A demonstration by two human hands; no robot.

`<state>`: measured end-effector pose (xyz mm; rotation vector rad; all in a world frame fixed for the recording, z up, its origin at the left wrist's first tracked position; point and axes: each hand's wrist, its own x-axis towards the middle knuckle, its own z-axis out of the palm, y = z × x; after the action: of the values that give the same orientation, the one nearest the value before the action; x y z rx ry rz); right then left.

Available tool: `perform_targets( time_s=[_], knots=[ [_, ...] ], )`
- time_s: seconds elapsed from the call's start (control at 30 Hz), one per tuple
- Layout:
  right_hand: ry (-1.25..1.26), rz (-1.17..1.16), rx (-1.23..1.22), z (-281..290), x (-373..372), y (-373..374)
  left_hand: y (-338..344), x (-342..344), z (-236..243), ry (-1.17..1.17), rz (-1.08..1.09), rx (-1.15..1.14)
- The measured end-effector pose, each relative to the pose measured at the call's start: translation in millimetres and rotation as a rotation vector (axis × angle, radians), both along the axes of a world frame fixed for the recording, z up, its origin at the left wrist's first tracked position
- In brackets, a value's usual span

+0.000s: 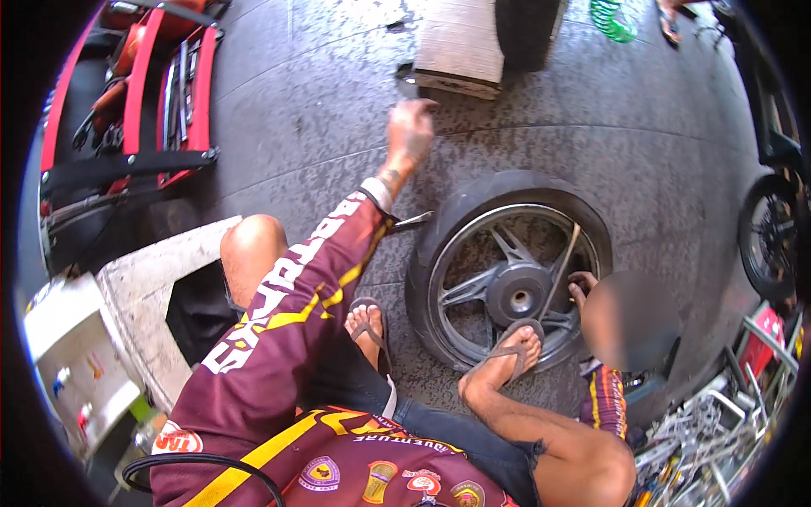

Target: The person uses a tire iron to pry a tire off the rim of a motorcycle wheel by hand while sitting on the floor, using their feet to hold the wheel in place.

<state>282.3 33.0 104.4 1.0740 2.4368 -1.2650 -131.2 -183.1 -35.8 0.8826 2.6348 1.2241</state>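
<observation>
two hands at work: left hand [410, 128] stretched out over the concrete floor [321, 110], fingers loosely curled, holding nothing; right hand [581, 287] gripping a thin metal lever [561, 269] at the rim. motorcycle wheel [508, 272] lies flat under the right foot [505, 355], likely heavy, with stiff rubber, best held by spokes or rim.

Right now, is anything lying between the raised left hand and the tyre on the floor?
Nothing visible blocks it. The left hand hangs over bare concrete just above the tyre. A metal lever sticks out at the tyre's left edge, beside the forearm. The right hand holds a rod at the rim.
</observation>
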Motion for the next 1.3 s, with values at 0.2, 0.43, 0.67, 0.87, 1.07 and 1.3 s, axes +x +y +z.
perform_targets(
  time_s=[0.2,0.43,0.67,0.87,1.07,1.3],
  knots=[
    [0.174,0.087,-0.004,-22.6,-24.3,2.5,-142.0,9.6,22.0,-0.041,0.228,-0.752],
    [0.306,0.121,-0.172,-33.7,-52.6,-46.3,-173.9,128.6,23.9,0.015,-0.293,-1.068],
    [0.499,0.019,-0.197,-25.0,-40.7,-72.0,-166.7,44.9,42.3,0.171,0.397,-0.788],
    [0.617,0.162,-0.340,-0.2,-40.8,-89.1,-60.2,71.6,185.2,-0.286,0.156,0.318],
    [1.030,-0.159,-0.465,11.0,-9.9,-98.9,23.9,175.4,201.1,-0.987,0.294,0.523],
    [1.636,-1.041,-0.079,103.5,-45.4,-24.8,99.4,268.1,175.8,-1.824,0.282,0.945]
  ],
)
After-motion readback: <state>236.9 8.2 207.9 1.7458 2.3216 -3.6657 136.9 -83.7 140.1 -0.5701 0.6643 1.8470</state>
